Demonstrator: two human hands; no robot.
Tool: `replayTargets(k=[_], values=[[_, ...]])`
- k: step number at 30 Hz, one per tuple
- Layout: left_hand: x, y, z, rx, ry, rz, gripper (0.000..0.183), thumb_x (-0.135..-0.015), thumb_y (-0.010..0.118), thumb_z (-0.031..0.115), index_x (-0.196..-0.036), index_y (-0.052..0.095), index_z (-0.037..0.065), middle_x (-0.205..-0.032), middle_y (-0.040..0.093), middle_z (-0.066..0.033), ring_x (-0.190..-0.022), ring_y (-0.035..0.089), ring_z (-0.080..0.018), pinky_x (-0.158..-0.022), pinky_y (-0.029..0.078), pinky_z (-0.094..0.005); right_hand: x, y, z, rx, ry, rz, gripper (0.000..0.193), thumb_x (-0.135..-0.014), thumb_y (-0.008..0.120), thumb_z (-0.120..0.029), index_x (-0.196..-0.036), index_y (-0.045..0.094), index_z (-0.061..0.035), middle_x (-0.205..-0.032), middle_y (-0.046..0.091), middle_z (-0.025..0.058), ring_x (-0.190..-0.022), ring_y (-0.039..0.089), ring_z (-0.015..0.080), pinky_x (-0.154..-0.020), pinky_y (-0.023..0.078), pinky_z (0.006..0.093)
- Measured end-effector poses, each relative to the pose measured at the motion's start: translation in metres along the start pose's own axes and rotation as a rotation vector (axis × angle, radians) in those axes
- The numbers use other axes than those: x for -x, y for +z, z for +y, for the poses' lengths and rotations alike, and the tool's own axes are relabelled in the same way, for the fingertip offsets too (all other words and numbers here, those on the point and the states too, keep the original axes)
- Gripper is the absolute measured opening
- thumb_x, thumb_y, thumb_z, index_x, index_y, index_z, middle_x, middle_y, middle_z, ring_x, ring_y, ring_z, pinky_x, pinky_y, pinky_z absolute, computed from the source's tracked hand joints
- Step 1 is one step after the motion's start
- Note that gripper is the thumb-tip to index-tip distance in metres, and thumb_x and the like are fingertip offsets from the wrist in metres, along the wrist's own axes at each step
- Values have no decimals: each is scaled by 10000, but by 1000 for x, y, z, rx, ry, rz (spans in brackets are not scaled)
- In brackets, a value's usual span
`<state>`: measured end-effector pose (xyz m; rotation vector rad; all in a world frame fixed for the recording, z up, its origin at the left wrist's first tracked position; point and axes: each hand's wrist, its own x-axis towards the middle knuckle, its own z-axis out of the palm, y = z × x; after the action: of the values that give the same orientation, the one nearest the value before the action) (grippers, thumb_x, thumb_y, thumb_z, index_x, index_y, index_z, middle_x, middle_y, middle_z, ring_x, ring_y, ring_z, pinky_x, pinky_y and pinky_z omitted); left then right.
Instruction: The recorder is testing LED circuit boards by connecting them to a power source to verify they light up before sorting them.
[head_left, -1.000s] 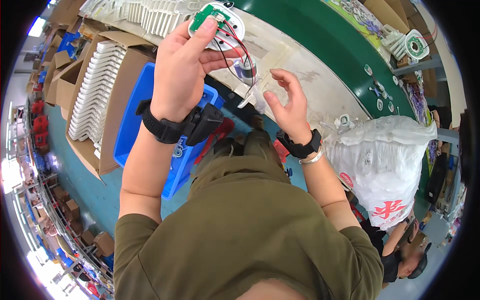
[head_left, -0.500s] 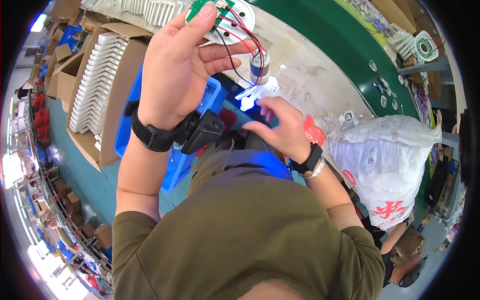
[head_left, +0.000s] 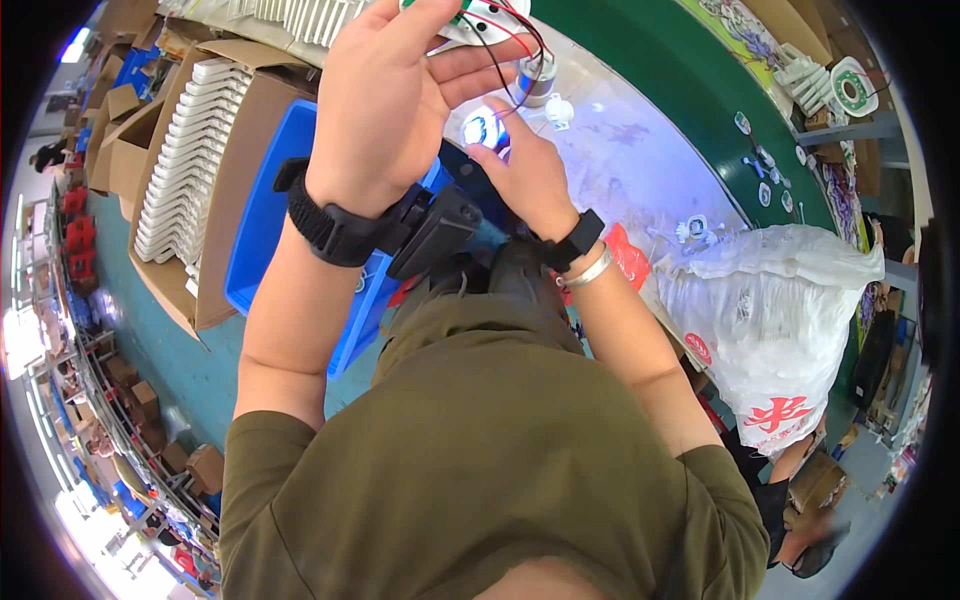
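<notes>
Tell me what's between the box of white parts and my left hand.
In the head view, the blue bin shows between the box and your left hand, partly hidden by your left forearm.

Wires (head_left: 541, 45) are red and black, the plate (head_left: 462, 34) white, the lamp (head_left: 482, 128) bluish white. The bin (head_left: 262, 215) is blue, the shirt (head_left: 490, 450) olive, the bag (head_left: 765, 320) white with red print.
</notes>
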<state>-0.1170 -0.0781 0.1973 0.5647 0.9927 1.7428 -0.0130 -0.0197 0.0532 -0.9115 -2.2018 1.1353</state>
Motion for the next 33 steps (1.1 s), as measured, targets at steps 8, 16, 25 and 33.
replayTargets(k=[8,16,25,33], values=[[-6,-7,2,9,26,85,224,-848,412,171,-949,479,-17,-839,578,-108,-727,587,-206,-631,482,-288,15,4,14,-380,-193,-396,359,-624,674,-157,-926,524,-35,-968,545,92,-852,536,202,-736,415,299],[-7,-50,7,-137,114,102,217,-837,445,222,-935,499,36,-909,571,-93,-845,568,-244,-682,435,-272,50,-27,10,-1565,454,-630,377,-722,581,-120,-1035,386,-41,-994,497,146,-894,535,264,-754,442,380],[-2,-83,1,-184,141,250,206,-819,485,194,-931,500,22,-858,578,-95,-781,591,-232,-652,461,-281,48,-48,14,-1319,341,-537,434,-709,605,-105,-1080,386,-57,-926,482,68,-750,502,137,-614,421,245],[-3,-92,-1,-205,159,275,181,-815,497,190,-875,493,19,-838,565,-107,-776,587,-247,-625,462,-278,49,-49,4,-263,-49,-7,642,-545,765,-168,-1050,386,-49,-865,452,52,-755,464,147,-666,406,254]])
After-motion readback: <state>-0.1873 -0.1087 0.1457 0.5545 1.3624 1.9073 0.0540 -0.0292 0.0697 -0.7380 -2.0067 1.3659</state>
